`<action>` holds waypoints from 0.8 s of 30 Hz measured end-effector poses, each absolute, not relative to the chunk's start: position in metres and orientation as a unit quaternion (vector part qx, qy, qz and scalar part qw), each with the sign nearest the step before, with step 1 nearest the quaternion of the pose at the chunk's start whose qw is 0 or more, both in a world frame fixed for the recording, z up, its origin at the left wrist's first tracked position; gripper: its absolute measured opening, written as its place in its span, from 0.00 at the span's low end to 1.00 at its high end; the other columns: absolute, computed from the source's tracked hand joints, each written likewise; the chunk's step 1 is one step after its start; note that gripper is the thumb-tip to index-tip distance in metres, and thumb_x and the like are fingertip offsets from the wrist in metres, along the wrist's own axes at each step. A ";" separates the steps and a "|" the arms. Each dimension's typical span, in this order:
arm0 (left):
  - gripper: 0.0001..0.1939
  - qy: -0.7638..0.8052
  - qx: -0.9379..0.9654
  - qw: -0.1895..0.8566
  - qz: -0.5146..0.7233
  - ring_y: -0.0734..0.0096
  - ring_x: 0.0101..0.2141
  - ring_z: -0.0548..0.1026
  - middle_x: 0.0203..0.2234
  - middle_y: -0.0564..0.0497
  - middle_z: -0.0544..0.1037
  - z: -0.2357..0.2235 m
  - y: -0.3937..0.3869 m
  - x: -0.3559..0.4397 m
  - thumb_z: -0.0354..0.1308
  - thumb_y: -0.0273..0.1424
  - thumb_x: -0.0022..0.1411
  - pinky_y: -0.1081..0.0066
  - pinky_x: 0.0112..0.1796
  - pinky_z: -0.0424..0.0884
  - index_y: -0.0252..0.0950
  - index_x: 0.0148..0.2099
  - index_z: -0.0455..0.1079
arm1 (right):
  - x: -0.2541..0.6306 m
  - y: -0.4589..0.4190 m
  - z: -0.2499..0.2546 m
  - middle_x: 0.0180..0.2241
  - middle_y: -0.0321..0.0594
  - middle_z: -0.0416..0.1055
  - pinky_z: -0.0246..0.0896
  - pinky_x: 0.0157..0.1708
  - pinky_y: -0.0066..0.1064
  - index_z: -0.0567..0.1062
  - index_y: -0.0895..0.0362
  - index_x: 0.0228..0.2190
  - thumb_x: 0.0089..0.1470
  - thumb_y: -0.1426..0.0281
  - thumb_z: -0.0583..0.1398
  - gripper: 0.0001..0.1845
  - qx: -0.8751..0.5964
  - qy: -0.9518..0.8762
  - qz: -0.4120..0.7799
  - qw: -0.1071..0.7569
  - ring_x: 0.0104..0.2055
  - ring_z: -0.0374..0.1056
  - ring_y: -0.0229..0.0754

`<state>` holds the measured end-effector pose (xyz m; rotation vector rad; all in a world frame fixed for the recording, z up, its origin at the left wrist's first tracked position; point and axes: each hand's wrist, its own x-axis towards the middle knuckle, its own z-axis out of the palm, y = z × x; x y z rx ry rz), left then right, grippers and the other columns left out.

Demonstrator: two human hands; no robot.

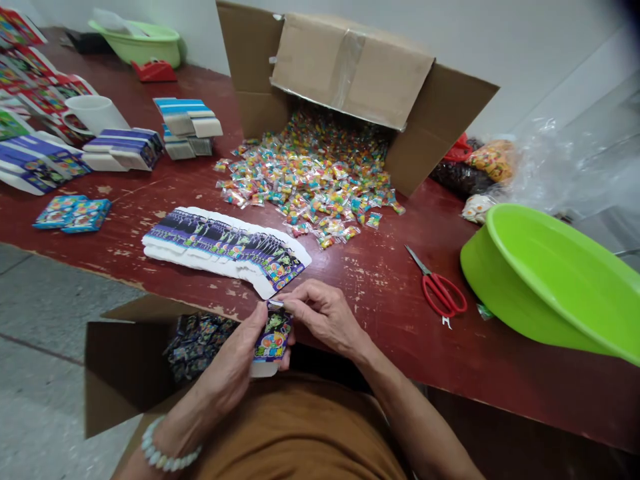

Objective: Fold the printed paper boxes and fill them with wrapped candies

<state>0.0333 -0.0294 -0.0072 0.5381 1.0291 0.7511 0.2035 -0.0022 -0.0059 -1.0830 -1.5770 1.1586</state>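
My left hand [240,347] grips a small purple and black printed candy box [273,337] over the table's front edge, with a white flap sticking out at its lower end. At the box's upper end, the fingers of my right hand [320,313] pinch a white flap [276,303]. Just beyond my hands, a fanned row of flat printed cartons [225,243] lies on the table. Farther back, small clear packets of colourful candy [310,180] spill from a tipped cardboard box [350,67]. Below on the left, an open carton [130,367] holds dark small packets [197,343].
Red-handled scissors [440,290] and a large green basin [550,287] are at right. On the left stand a white mug [95,115], stacked purple cartons [125,148], blue cartons [187,123] and blue packs [73,213]. A red tape dispenser [154,70] sits behind.
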 end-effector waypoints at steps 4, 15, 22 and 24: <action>0.28 0.476 0.294 0.746 0.361 0.73 0.20 0.74 0.24 0.49 0.79 -0.012 -0.028 0.035 0.57 0.56 0.60 0.74 0.25 0.71 0.33 0.35 0.74 | 0.203 0.002 -0.003 0.34 0.40 0.79 0.69 0.34 0.31 0.81 0.56 0.34 0.52 0.61 0.68 0.11 -0.470 -0.577 0.532 0.404 0.32 0.73 0.39; 0.28 0.455 0.409 0.725 0.318 0.71 0.22 0.73 0.25 0.49 0.79 -0.014 -0.019 0.024 0.55 0.56 0.62 0.71 0.28 0.69 0.33 0.42 0.75 | 0.198 0.003 0.003 0.23 0.34 0.76 0.67 0.26 0.30 0.75 0.56 0.23 0.43 0.58 0.71 0.17 -0.438 -0.453 0.638 0.443 0.24 0.70 0.38; 0.25 0.445 0.392 0.732 0.335 0.73 0.21 0.72 0.25 0.49 0.78 -0.015 -0.020 0.025 0.55 0.53 0.64 0.73 0.25 0.69 0.34 0.36 0.74 | 0.208 0.002 -0.005 0.34 0.39 0.78 0.67 0.37 0.32 0.77 0.56 0.29 0.56 0.62 0.65 0.10 -0.412 -0.600 0.538 0.425 0.35 0.72 0.40; 0.25 0.453 0.377 0.735 0.333 0.72 0.21 0.72 0.24 0.49 0.78 -0.016 -0.022 0.027 0.55 0.53 0.63 0.73 0.24 0.68 0.34 0.38 0.74 | 0.211 0.001 -0.002 0.37 0.41 0.78 0.66 0.41 0.34 0.77 0.55 0.32 0.60 0.65 0.61 0.08 -0.385 -0.685 0.471 0.401 0.39 0.72 0.41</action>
